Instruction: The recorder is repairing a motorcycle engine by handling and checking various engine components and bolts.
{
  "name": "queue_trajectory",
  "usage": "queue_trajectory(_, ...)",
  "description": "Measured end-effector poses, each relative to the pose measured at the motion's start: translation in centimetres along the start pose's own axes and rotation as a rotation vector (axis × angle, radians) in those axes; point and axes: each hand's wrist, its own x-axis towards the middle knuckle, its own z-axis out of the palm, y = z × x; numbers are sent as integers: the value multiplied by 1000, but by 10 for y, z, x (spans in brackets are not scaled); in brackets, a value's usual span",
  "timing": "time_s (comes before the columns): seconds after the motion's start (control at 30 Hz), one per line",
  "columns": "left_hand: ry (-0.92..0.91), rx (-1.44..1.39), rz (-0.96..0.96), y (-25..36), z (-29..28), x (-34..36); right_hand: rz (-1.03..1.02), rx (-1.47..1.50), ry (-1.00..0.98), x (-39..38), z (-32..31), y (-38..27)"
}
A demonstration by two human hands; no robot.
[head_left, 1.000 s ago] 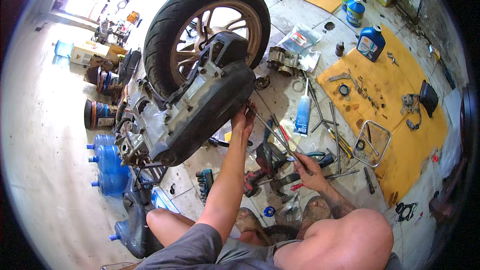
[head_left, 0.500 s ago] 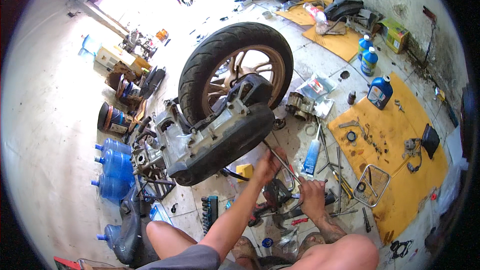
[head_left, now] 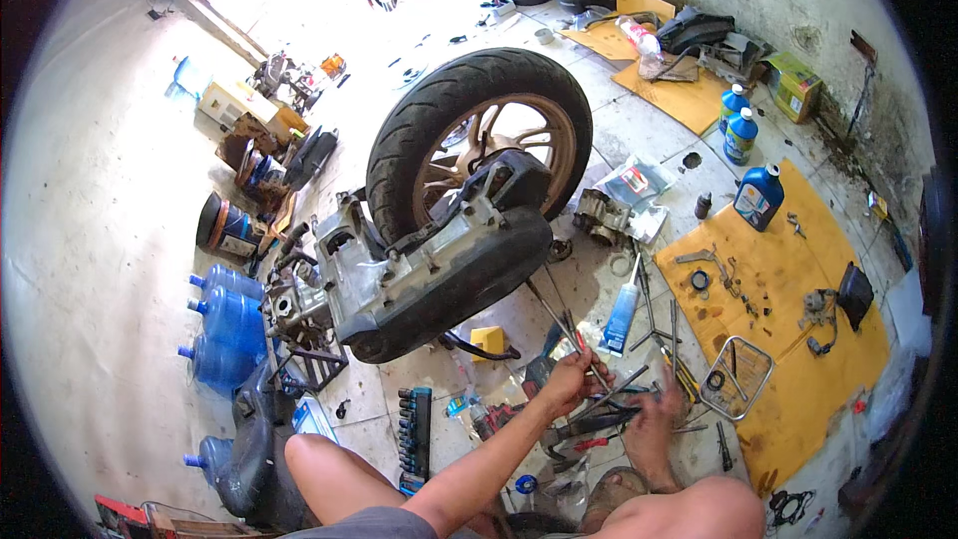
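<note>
My left hand [head_left: 571, 381] is closed round the shaft of a T-handle wrench [head_left: 544, 301], which slants up to the lower edge of a scooter engine unit [head_left: 439, 284]. The wrench's crossbar lies between my two hands. Just right of that bar is my right hand [head_left: 655, 417], blurred, its fingers looking spread and holding nothing that I can see. A wheel with a black tire [head_left: 404, 140] stands attached behind the engine unit. Where the wrench tip meets the engine is too small to make out.
Beneath my hands lie a power drill [head_left: 494, 419] and loose tools. A socket rack [head_left: 414, 434] is left of them. To the right are a blue tube [head_left: 621, 314], a wire basket [head_left: 736, 404], stained yellow cardboard [head_left: 798, 230] with parts, and an oil bottle [head_left: 760, 198]. Blue water jugs [head_left: 230, 319] stand left.
My left hand has moved down and right along the wrench toward its crossbar. My right hand has come off the wrench and shifted right and down. The view has tilted slightly.
</note>
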Motion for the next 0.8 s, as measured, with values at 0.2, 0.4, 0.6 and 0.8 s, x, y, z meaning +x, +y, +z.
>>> queue_trajectory(0.2, 14, -98, 39, 4, 0, 8, 465, 767, -1160, -32, 24, 32)
queue_trajectory(0.4, 19, -247, 68, 2, -2, 8, 128, 240, -422, -14, 12, 12)
queue_trajectory(0.6, -63, -405, 106, 3, -1, 17, 12, -314, -439, -2, 9, 6)
queue_trajectory(0.8, -88, -400, 110, 2, -10, 20, -113, -510, -172, 6, 0, 5)
